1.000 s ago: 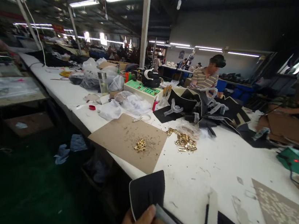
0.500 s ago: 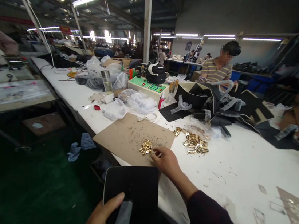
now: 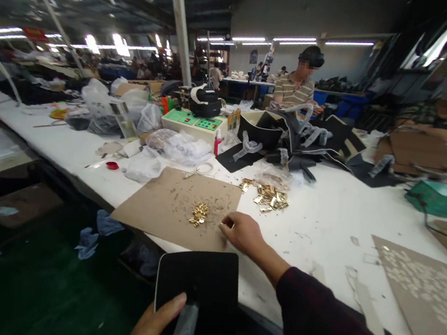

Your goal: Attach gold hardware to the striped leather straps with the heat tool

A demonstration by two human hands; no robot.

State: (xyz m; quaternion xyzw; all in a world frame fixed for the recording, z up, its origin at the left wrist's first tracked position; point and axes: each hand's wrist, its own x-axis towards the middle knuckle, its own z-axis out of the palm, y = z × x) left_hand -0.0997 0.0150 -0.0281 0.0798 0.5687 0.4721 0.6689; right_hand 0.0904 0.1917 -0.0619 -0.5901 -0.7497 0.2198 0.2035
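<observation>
Head view: our right hand point(image 3: 242, 233) pinches a gold clip beside the pile point(image 3: 200, 214); left hand point(image 3: 153, 326) grips the black panel point(image 3: 201, 288). Next, we judge, the clip must go to the panel.

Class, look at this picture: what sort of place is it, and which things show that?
Probably a bag or leather-goods workshop: a long white worktable, heaps of gold metal fittings, cut black panels and a co-worker at the bench.

A black white-edged panel point(image 3: 200, 282) held upright; small gold fittings point(image 3: 200, 214) heaped on cardboard.
</observation>
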